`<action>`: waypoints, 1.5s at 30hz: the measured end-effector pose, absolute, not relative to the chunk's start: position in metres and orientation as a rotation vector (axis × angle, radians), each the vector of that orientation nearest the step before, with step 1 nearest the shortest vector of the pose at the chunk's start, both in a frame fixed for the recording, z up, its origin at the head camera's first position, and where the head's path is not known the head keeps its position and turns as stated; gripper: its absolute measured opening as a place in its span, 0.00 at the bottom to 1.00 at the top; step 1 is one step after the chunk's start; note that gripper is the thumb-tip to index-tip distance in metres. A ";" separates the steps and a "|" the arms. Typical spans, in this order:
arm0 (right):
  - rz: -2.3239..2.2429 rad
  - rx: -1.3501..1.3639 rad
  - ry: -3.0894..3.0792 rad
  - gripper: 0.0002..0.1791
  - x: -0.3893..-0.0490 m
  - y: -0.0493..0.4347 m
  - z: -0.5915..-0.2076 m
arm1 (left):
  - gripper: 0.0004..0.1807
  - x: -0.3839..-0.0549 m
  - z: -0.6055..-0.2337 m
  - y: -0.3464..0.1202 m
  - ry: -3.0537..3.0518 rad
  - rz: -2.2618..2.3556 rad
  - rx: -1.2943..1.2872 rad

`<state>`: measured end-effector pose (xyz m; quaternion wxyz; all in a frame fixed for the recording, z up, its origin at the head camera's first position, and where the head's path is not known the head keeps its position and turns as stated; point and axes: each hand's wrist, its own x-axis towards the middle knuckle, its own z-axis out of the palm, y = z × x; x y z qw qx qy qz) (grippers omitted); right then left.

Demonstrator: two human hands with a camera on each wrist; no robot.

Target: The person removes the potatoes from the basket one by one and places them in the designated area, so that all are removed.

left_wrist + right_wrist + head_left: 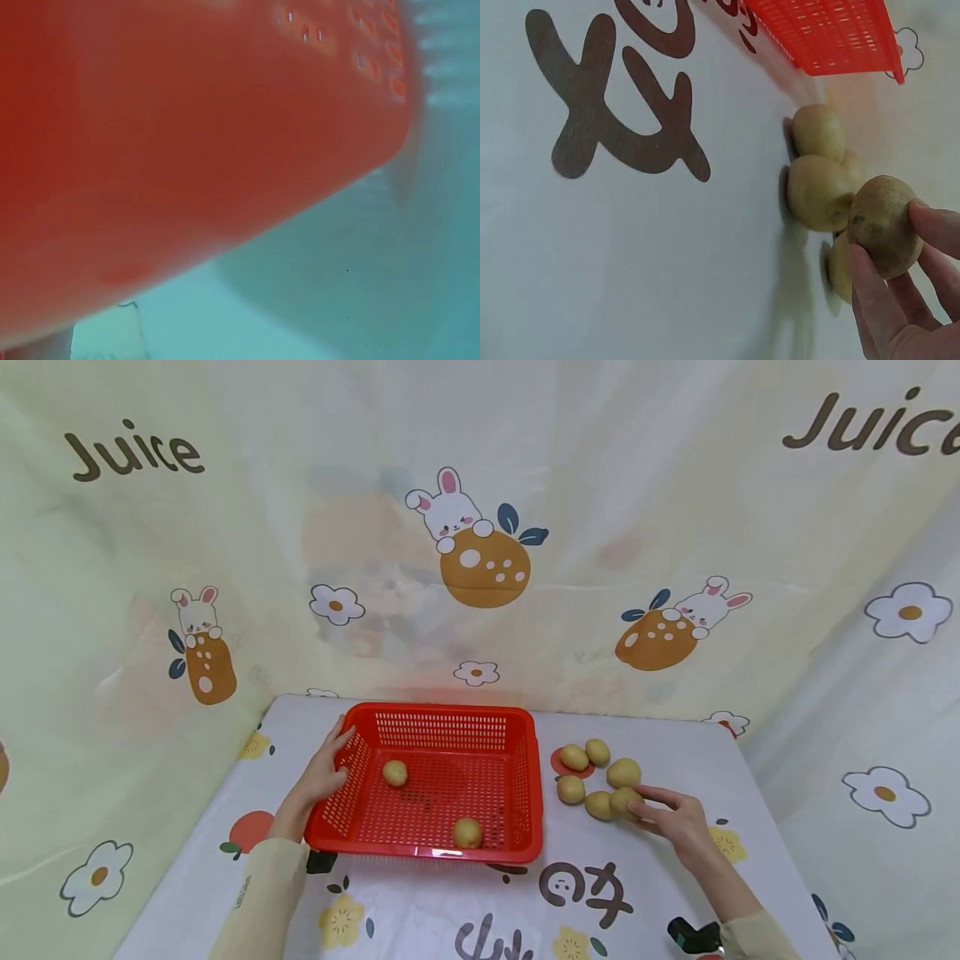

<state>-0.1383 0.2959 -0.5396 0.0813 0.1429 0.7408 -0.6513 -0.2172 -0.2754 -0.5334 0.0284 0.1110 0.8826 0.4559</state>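
Left hand [321,778] grips the red basket [536,777] at left, seemingly steadying it; right hand's [678,820] fingers pinch one potato [624,802] beside other potatoes [623,772] on the desk [420,906].

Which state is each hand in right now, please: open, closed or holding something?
Left hand: open, touching the red basket at its left rim.
Right hand: closed, holding a potato.

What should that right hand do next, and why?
Probably carry the rounded yellow-brown potato leftward, over the red perforated plastic basket: the right hand has it between thumb and fingers, two similar potatoes lie inside, and the left hand touches the basket's left side.
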 end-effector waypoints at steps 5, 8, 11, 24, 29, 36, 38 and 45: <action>-1.943 0.446 2.208 0.32 -0.135 0.304 -0.540 | 0.44 -0.218 -0.533 -0.274 2.709 1.415 0.324; -1.931 0.464 2.201 0.33 -0.133 0.309 -0.541 | 0.44 -0.217 -0.532 -0.274 2.694 1.429 0.302; -1.915 0.468 2.188 0.33 -0.131 0.314 -0.544 | 0.45 -0.217 -0.532 -0.274 2.689 1.434 0.297; -1.796 0.572 2.280 0.31 -0.126 0.313 -0.558 | 0.44 -0.215 -0.530 -0.271 2.691 1.434 0.279; -1.759 0.520 2.308 0.30 -0.128 0.314 -0.558 | 0.44 -0.216 -0.531 -0.272 2.708 1.431 0.312; -1.730 0.450 2.309 0.33 -0.132 0.322 -0.553 | 0.44 -0.217 -0.532 -0.273 2.725 1.415 0.337; -1.691 0.436 2.346 0.32 -0.134 0.322 -0.547 | 0.44 -0.217 -0.532 -0.274 2.723 1.420 0.338; -1.610 0.412 2.435 0.37 -0.143 0.310 -0.521 | 0.44 -0.217 -0.531 -0.274 2.710 1.437 0.338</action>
